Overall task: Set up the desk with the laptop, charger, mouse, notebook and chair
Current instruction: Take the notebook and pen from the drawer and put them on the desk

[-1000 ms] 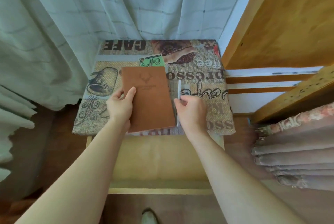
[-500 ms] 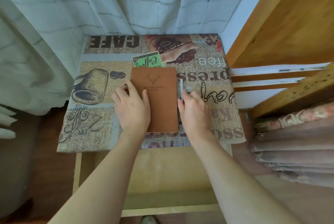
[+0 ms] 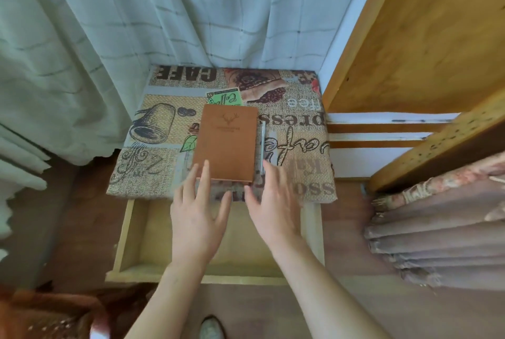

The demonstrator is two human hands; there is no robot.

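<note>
- Open drawer (image 3: 153,232): pulled out below the bench front, nearest the body; worth shutting before chair placement.
- Left hand (image 3: 196,218): fingers (image 3: 205,174) straight and spread, holding nothing, tips over near corner of notebook; contact not certain.
- Right hand (image 3: 273,210): fingers relaxed, splayed, empty, near lower end of pen.
- Notebook (image 3: 226,144): brown, flat on patterned cloth (image 3: 153,172) of the bench, long edges roughly square to front.
- Pen (image 3: 263,144): just beside notebook's right edge, parallel.
- Advice: lift both hands straight away, no dragging of cloth; leave far bench free for laptop.
- Curtain (image 3: 191,10): behind bench.
</note>
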